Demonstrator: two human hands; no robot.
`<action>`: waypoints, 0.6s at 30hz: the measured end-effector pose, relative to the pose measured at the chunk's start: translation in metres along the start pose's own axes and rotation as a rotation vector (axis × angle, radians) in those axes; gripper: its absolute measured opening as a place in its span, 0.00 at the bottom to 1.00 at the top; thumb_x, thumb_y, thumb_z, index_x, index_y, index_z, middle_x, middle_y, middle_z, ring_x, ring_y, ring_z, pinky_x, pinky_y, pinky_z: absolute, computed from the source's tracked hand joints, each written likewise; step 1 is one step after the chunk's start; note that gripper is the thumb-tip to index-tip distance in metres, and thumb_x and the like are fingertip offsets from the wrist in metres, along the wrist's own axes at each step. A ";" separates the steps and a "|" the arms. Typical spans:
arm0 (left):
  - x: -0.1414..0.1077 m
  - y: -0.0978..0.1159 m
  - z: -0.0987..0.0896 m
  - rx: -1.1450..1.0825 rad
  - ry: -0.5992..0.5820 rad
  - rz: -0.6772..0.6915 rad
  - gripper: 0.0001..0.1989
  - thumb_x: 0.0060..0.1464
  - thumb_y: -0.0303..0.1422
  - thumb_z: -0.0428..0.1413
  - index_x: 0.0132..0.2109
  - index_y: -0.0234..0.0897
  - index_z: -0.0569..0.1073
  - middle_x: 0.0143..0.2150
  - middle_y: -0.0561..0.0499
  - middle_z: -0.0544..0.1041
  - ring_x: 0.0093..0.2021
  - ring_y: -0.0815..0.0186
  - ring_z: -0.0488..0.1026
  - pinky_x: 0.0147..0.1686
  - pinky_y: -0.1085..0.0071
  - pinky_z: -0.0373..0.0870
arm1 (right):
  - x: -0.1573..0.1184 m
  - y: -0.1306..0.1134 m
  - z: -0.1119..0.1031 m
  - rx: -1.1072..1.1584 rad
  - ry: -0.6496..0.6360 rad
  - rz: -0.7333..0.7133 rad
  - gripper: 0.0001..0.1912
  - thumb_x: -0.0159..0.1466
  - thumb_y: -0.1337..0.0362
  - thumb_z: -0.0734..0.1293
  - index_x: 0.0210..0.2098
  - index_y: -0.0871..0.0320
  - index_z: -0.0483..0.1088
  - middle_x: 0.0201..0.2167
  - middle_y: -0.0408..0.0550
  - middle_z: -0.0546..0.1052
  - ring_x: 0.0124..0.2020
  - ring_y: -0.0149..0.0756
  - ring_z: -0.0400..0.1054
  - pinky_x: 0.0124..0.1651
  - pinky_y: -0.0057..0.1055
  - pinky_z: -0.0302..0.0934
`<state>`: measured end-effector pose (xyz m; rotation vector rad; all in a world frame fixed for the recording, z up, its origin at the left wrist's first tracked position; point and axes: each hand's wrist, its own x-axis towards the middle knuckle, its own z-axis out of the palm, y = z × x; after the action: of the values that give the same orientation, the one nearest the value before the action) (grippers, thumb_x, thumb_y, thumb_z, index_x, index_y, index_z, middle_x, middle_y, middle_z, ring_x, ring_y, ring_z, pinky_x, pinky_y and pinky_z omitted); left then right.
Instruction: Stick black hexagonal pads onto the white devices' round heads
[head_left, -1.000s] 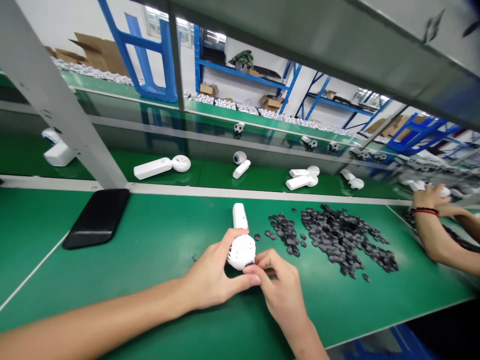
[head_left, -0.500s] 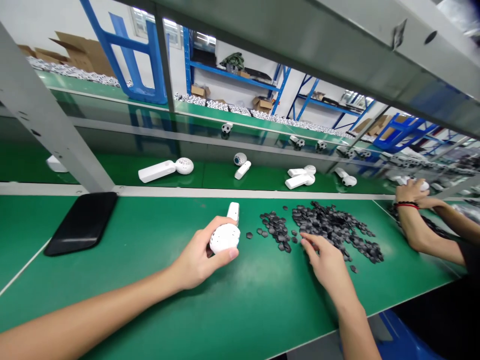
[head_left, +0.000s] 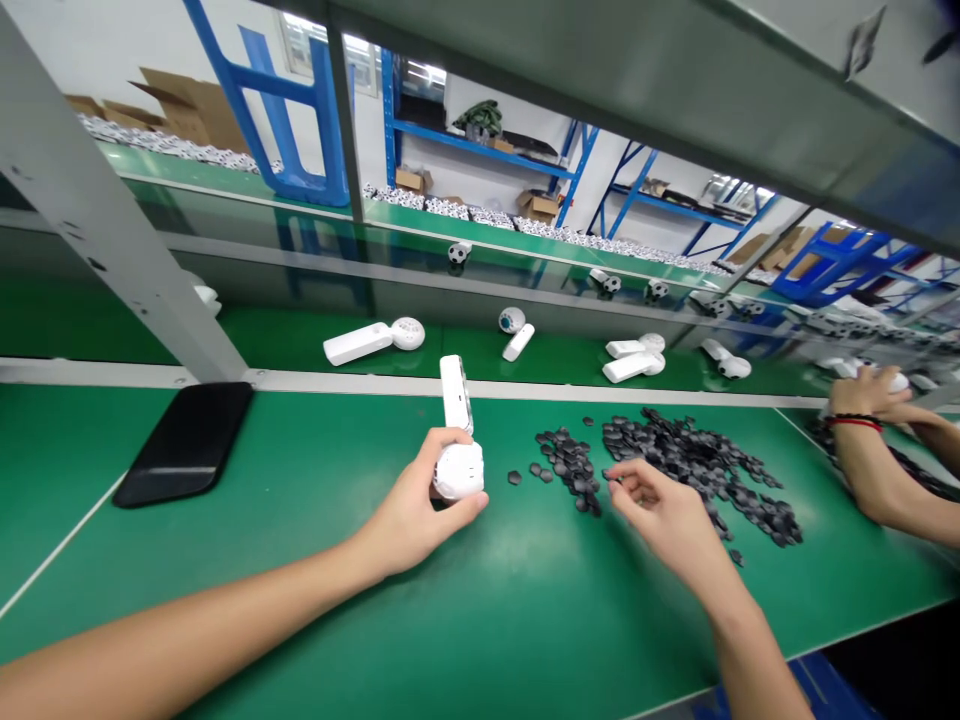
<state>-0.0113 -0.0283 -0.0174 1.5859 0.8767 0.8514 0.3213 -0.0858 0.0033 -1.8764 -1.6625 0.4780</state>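
Here's the green table [head_left: 540, 610], running wide across the front, with a green belt [head_left: 566, 355] behind it where several white gadgets [head_left: 360, 343] lie. On the table's right, black pieces [head_left: 675, 455] spread in a big loose heap, plus a smaller cluster beside it, so I'd judge plenty is left.

Now the hands! The left hand [head_left: 420, 500] comes in low from the left, forearm slanting up the table, thumb and fingers curled round the near, rounded end of a white handled gadget [head_left: 459, 470]. That gadget sits in front of the person, handle pointing away towards the belt. Its visible side shows no black piece, so it looks unfinished to me; its underside I can't see.

Over to the right hand [head_left: 611, 480]: palm turned inward, wrist bent, thumb and forefinger nearly meeting at the gap between cluster and heap. Smallest of all, one black piece [head_left: 606, 473] shows right at those fingertips; pinched or merely touched, I can't tell.
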 end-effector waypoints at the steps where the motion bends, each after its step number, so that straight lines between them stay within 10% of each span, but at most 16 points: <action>1: 0.000 -0.001 0.000 0.011 0.007 0.006 0.23 0.62 0.34 0.60 0.58 0.47 0.58 0.45 0.54 0.66 0.38 0.68 0.66 0.39 0.71 0.66 | 0.002 -0.013 0.001 0.067 0.032 0.002 0.12 0.66 0.53 0.69 0.41 0.55 0.77 0.30 0.49 0.81 0.31 0.42 0.77 0.36 0.35 0.72; 5: -0.001 -0.002 0.000 0.085 0.013 0.043 0.22 0.62 0.31 0.59 0.59 0.48 0.60 0.44 0.54 0.66 0.38 0.67 0.65 0.41 0.71 0.65 | 0.013 -0.074 0.015 0.288 -0.144 -0.059 0.16 0.64 0.51 0.73 0.46 0.52 0.82 0.41 0.50 0.85 0.41 0.48 0.81 0.45 0.38 0.76; 9: -0.001 -0.001 0.001 0.152 0.045 0.121 0.24 0.61 0.28 0.59 0.61 0.47 0.65 0.49 0.50 0.68 0.44 0.63 0.69 0.46 0.68 0.67 | 0.021 -0.112 0.039 0.384 -0.448 -0.132 0.12 0.67 0.54 0.71 0.38 0.54 0.83 0.30 0.47 0.85 0.31 0.41 0.79 0.37 0.33 0.75; 18: -0.003 0.005 0.005 0.243 -0.025 0.113 0.29 0.50 0.35 0.68 0.58 0.48 0.69 0.49 0.51 0.65 0.45 0.61 0.70 0.48 0.65 0.70 | 0.021 -0.110 0.066 0.407 -0.488 -0.091 0.10 0.64 0.56 0.73 0.33 0.55 0.80 0.31 0.44 0.84 0.32 0.37 0.78 0.34 0.27 0.71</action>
<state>-0.0079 -0.0339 -0.0140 1.8685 0.9059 0.8253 0.1991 -0.0471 0.0249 -1.4477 -1.7658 1.2103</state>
